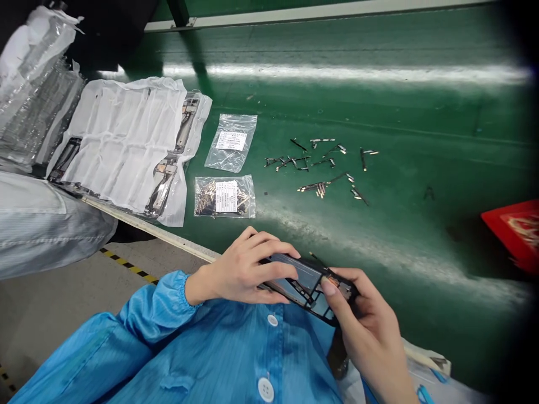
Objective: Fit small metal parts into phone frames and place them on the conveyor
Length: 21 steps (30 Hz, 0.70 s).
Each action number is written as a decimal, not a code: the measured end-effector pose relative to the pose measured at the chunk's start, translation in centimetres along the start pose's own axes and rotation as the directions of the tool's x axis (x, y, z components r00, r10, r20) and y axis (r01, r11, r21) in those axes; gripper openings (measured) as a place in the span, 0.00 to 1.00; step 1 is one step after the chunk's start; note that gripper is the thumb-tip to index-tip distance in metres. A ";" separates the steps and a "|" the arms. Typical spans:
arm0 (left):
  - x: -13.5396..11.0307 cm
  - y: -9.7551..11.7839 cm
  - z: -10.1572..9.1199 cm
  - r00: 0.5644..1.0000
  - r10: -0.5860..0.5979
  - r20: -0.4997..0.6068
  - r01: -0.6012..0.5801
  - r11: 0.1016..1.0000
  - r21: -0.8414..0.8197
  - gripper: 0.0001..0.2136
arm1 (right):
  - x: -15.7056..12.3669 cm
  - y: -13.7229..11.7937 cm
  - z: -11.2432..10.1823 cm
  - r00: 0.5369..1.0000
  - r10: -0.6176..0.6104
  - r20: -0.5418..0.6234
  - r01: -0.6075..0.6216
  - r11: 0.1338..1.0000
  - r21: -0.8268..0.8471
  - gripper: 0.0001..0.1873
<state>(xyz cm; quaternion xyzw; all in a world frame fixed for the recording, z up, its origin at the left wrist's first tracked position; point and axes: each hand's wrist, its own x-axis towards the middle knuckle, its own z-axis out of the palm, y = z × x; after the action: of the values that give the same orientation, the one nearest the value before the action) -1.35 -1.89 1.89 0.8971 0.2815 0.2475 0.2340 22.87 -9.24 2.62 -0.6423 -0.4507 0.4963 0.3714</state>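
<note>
Between my two hands, just over the table's near edge, is a phone frame [301,280] with a dark rim and a grey-blue inner plate. My left hand [248,266] grips its left end, fingers over the top edge. At the other end my right hand [364,320] is closed on the frame, thumb pressed on the inside near a small copper-coloured part. A thin dark strip [318,259] sticks up beyond the frame's far edge; where it attaches is hidden. Farther off, several small flex cables [320,186] lie loose on the green table.
A zip bag full of small cables [206,196] and a labelled clear bag [231,143] lie left of centre. Phone frames in a tray under white sheeting [122,134] are beside stacked clear trays [37,106]. A red container [516,233] stands right; a person's grey sleeve [46,224] is left.
</note>
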 end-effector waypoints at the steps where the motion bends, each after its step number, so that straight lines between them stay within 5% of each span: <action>1: 0.2 0.3 0.0 1.000 -0.024 0.012 0.024 1.000 0.003 0.18 | 0.1 0.0 -0.1 1.000 0.015 -0.010 -0.015 1.000 0.028 0.17; 7: 1.4 1.3 -0.2 0.990 -0.129 0.051 0.131 0.990 -0.045 0.37 | 0.6 0.7 -1.2 0.992 0.051 0.115 -0.064 0.992 0.109 0.16; 15: 2.3 2.4 0.1 0.985 -0.159 0.065 0.158 0.987 0.007 0.41 | 1.0 1.0 -1.4 0.995 0.074 0.061 -0.084 0.977 0.198 0.16; 18: 2.5 2.4 -0.1 0.989 -0.128 0.073 0.128 0.992 0.015 0.43 | 1.4 1.3 -2.2 0.993 -0.118 -0.004 0.118 0.993 0.021 0.14; 21: 2.7 2.3 -0.4 0.984 -0.120 0.128 0.115 0.992 0.047 0.43 | 1.7 1.3 -2.9 0.921 -0.382 -0.077 0.369 0.918 -0.147 0.10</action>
<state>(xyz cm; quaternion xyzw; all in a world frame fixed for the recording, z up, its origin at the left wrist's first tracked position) 1.29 -1.78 4.36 0.8976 0.3228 0.1684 0.2483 26.18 -8.15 1.59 -0.5916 -0.5771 0.3512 0.4401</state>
